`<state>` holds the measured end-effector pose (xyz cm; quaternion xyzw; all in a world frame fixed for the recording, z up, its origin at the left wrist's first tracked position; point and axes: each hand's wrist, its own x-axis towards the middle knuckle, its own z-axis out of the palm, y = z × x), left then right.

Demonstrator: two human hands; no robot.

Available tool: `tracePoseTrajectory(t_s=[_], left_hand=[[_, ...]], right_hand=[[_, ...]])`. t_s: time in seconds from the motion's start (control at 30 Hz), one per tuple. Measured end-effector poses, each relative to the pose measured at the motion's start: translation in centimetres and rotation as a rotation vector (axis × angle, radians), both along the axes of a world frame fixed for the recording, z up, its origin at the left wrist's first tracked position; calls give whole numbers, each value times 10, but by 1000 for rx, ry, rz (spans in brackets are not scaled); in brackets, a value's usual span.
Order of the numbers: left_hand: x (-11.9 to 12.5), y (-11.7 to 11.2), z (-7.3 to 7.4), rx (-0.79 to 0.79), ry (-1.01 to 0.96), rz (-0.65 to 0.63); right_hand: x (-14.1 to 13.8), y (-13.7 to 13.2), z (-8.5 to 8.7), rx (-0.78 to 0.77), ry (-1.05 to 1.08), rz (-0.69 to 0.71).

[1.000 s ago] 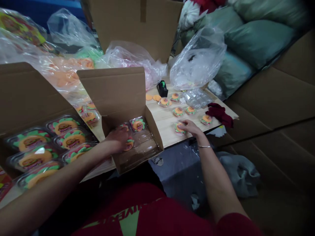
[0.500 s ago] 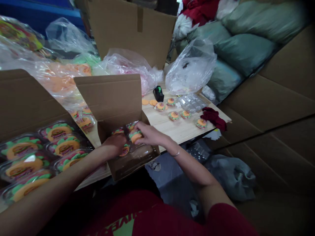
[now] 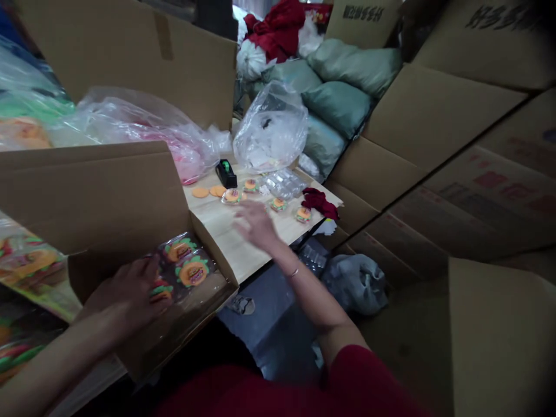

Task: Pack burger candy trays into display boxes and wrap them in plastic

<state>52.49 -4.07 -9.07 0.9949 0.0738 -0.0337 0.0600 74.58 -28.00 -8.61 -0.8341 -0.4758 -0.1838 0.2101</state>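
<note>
My left hand (image 3: 124, 295) is inside the open cardboard box (image 3: 221, 255). Its fingers and thumb, somewhat blurred, close round a clear-packed burger piece (image 3: 160, 291) that shows its layered edge. To the right of that hand, two more packed burger pieces (image 3: 192, 271) lie face up in the box. Over the wooden table, my right hand (image 3: 256, 225) is open and holds nothing, its fingers apart and smeared by motion. Close beyond it are small packed burgers (image 3: 231, 197), with another packed burger (image 3: 303, 215) farther right.
A black tape dispenser (image 3: 226, 174) stands behind orange discs (image 3: 200, 192). Clear plastic trays (image 3: 284, 184) and a dark red cloth (image 3: 320, 202) lie at the table's far end. Plastic bags (image 3: 271, 130) and a large carton (image 3: 195, 75) stand behind; stacked cartons (image 3: 391, 162) line the right.
My right hand has let go of a packed burger in the box and moved out over the table, opening. My left hand stays in the box. The view has swung right.
</note>
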Motion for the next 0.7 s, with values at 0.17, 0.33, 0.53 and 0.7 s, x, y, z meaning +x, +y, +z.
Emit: tracePoseTrajectory(t_s=[0.17,0.33,0.53,0.7], left_hand=[[-4,-24,-11,-62,43,-179],[-1,-24,-19,-116,-16,-190],[1,-36,11,-483,-213,-107],[3,-68,44,-1116,-184,35]], right_hand=[[71,-106,-16,-139,313,-809],[51,-101,-51,-201,368,-709],[20,-65,-42,-132,479,-584],[-87,-8,11,289,466,-4]])
